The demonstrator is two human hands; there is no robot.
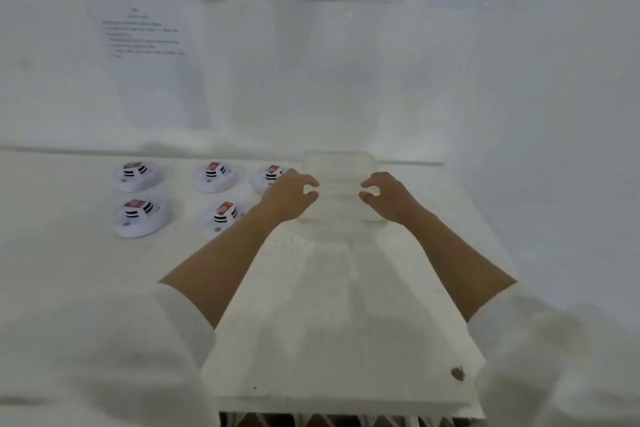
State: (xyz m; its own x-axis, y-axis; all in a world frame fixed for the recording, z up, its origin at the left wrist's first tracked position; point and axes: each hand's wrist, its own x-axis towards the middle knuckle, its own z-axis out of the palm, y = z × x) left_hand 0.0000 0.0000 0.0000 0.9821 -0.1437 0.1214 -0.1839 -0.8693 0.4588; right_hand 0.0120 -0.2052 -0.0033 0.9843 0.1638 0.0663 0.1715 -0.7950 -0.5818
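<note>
two hands: left hand (290,196) and right hand (387,197) curl beside clear container (337,168), grip unconfirmed; slick walls could slip, dropping it.

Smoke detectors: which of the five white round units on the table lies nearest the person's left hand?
The back row's rightmost unit, just behind the left hand gripping the clear container; the other four lie farther left.

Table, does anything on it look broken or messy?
One thing: a small dark spot on the white table near its front right edge, maybe a stain or a chip; too blurry to tell. The five round white devices and the clear box look tidy.
</note>
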